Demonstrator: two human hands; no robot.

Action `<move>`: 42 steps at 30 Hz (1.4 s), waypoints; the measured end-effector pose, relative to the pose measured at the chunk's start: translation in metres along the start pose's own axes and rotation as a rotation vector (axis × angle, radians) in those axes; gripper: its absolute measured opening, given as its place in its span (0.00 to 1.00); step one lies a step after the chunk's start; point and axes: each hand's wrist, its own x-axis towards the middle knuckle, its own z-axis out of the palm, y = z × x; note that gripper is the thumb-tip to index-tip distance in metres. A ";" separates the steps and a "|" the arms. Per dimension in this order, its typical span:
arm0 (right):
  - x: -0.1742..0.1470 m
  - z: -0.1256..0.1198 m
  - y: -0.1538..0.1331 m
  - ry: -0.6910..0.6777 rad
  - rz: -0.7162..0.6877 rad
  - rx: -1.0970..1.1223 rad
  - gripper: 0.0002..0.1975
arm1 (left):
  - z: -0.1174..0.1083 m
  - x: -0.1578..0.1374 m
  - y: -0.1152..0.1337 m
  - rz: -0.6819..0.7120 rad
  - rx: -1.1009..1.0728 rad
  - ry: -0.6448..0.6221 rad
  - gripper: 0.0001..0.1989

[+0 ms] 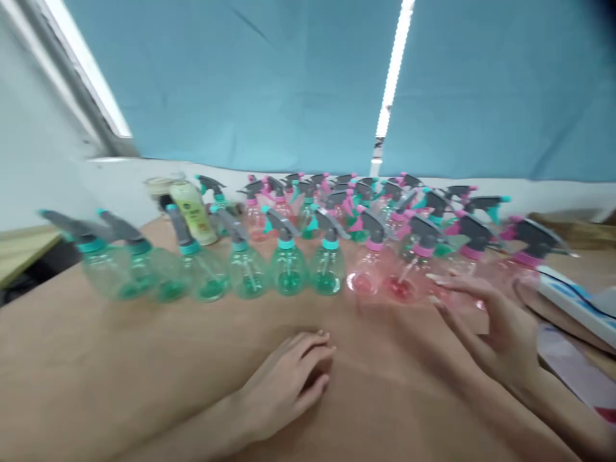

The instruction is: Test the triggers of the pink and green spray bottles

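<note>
Green spray bottles (287,269) with grey trigger heads and turquoise collars stand upright in a row on the left and middle of the table. Pink spray bottles (370,273) with pink collars carry the row on to the right. My right hand (505,333) is open beside a pink spray bottle (464,263), thumb and fingers apart; whether the fingertips touch it I cannot tell. In front of the row, my left hand (291,378) rests on the brown tabletop (158,359), loosely bent and open, holding nothing. Motion blur softens the bottles at both ends.
More pink and green spray bottles (308,202) crowd behind the front row. A yellowish labelled bottle (193,212) stands at the back left. A white power strip (577,305) with a dark cable lies at right. Behind the table hangs a blue sheet (269,83).
</note>
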 end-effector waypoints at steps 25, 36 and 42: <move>0.058 0.228 -0.248 -0.533 -0.373 0.637 0.21 | -0.172 -0.125 -0.203 -0.843 0.025 1.039 0.31; 0.092 0.315 -0.248 -0.297 -1.153 0.248 0.17 | -0.154 -0.105 -0.227 -0.810 0.072 1.147 0.27; 0.104 0.326 -0.240 -0.334 -1.218 0.144 0.17 | -0.147 -0.095 -0.239 -0.786 0.102 1.205 0.27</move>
